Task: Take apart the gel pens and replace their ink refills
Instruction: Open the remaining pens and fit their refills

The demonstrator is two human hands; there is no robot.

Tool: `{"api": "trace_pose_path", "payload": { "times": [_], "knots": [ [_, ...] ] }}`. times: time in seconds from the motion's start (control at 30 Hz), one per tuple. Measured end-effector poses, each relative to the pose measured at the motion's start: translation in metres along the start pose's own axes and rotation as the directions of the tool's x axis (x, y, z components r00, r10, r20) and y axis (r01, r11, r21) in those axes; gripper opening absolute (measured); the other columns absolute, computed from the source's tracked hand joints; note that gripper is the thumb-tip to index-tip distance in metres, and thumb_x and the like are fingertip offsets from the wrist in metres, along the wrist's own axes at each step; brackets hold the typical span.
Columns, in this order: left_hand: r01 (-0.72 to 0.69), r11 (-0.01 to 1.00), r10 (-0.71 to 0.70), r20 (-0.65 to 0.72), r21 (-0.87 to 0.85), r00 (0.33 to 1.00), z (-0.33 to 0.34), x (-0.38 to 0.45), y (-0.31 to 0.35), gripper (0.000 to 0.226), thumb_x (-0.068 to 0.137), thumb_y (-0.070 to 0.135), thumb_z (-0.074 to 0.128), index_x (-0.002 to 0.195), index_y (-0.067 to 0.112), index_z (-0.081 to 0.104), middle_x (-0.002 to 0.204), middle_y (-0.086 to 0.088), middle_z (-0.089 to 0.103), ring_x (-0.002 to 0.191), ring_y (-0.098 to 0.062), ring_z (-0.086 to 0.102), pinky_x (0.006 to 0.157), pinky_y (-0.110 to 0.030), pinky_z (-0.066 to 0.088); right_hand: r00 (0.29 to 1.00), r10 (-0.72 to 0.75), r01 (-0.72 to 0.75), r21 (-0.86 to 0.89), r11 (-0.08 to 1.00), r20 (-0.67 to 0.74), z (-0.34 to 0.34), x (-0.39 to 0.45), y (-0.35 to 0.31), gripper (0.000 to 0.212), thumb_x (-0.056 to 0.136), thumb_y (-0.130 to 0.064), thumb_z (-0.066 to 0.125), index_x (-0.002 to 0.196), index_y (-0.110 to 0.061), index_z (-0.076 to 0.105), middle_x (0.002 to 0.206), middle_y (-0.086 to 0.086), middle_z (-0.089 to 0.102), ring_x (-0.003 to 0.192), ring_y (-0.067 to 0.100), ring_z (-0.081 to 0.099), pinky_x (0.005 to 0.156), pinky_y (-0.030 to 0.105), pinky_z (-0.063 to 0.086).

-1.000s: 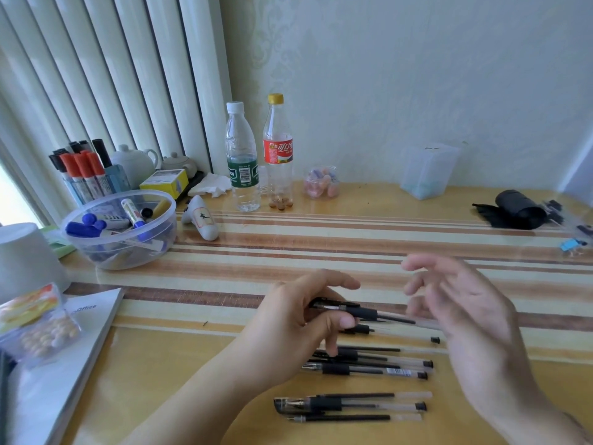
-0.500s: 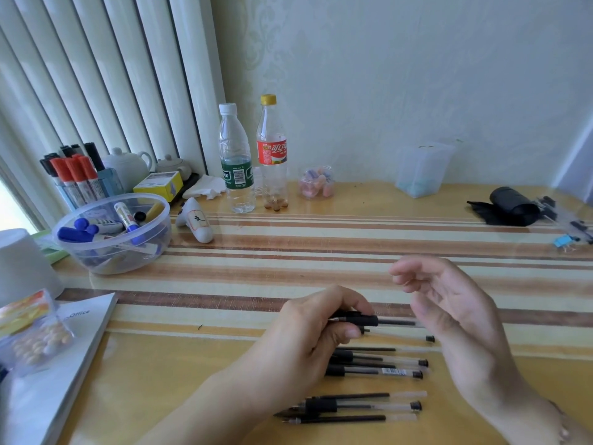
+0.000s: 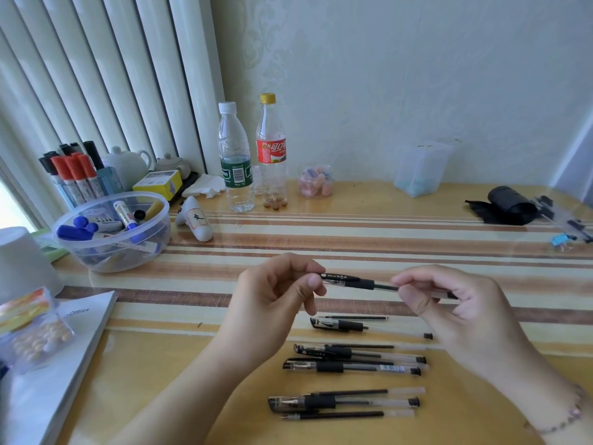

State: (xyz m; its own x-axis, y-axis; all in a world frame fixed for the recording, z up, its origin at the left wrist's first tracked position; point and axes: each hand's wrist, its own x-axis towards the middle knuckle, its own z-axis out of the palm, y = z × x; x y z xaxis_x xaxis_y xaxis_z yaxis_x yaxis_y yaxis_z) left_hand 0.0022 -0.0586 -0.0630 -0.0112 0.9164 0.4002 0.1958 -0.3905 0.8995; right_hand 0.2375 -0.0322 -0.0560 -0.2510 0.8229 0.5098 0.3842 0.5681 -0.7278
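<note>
The left hand pinches the cap end of a black pen, up above the table. The right hand pinches the other end. More pens and refills lie below, near the hands.

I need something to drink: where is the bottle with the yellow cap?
The yellow-capped bottle stands at the back of the table near the wall, just right of the white-capped bottle and left of the small jar.

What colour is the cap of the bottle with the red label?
Yellow; the cap on the red-labelled bottle shows in the head view.
</note>
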Motion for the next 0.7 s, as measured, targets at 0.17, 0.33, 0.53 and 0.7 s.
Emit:
{"api": "trace_pose_path", "payload": {
  "times": [0.17, 0.33, 0.53, 0.7],
  "knots": [
    [-0.009, 0.999, 0.008, -0.031, -0.044, 0.999, 0.004, 0.0, -0.003, 0.016, 0.091, -0.003, 0.057, 0.082, 0.007, 0.065, 0.064, -0.005, 0.068, 0.054, -0.016, 0.064, 0.054, -0.024, 0.05, 0.999, 0.013, -0.013, -0.004, 1.0, 0.034, 0.004, -0.001, 0.0, 0.015, 0.083, -0.047, 0.063, 0.09, -0.036, 0.072, 0.094, -0.028, 0.072, 0.085, -0.01, 0.067, 0.069, 0.001, 0.048],
    [-0.059, 0.998, 0.061, -0.065, 0.032, 0.996, 0.001, 0.0, -0.003, 0.027, 0.089, -0.008, 0.059, 0.077, 0.015, 0.065, 0.062, -0.006, 0.068, 0.053, -0.013, 0.065, 0.055, -0.023, 0.052, 0.993, 0.063, -0.07, 0.063, 0.996, 0.097, 0.008, 0.0, 0.0, 0.011, 0.081, -0.032, 0.06, 0.085, -0.034, 0.07, 0.062, -0.031, 0.068, 0.065, -0.011, 0.064, 0.057, 0.0, 0.042],
    [-0.081, 0.991, 0.088, -0.061, 0.109, 0.994, -0.001, 0.003, -0.009, 0.017, 0.09, 0.0, 0.061, 0.083, 0.015, 0.065, 0.072, -0.01, 0.071, 0.064, -0.011, 0.07, 0.062, -0.019, 0.054, 0.989, 0.053, -0.045, -0.057, 0.997, 0.141, 0.006, 0.003, 0.0, 0.02, 0.079, -0.047, 0.054, 0.093, -0.039, 0.067, 0.096, -0.029, 0.068, 0.088, -0.01, 0.064, 0.07, 0.0, 0.046],
    [-0.008, 0.967, 0.03, -0.084, 0.255, 0.996, -0.006, 0.007, -0.025, 0.012, 0.084, 0.015, 0.073, 0.088, 0.027, 0.072, 0.08, 0.007, 0.076, 0.078, -0.004, 0.07, 0.073, -0.021, 0.057, 0.99, 0.137, -0.128, -0.211, 0.969, 0.028, -0.003, 0.008, 0.027, 0.015, 0.083, -0.029, 0.068, 0.09, -0.043, 0.068, 0.083, -0.017, 0.073, 0.081, -0.001, 0.066, 0.068, 0.012, 0.054]
  ]
}}
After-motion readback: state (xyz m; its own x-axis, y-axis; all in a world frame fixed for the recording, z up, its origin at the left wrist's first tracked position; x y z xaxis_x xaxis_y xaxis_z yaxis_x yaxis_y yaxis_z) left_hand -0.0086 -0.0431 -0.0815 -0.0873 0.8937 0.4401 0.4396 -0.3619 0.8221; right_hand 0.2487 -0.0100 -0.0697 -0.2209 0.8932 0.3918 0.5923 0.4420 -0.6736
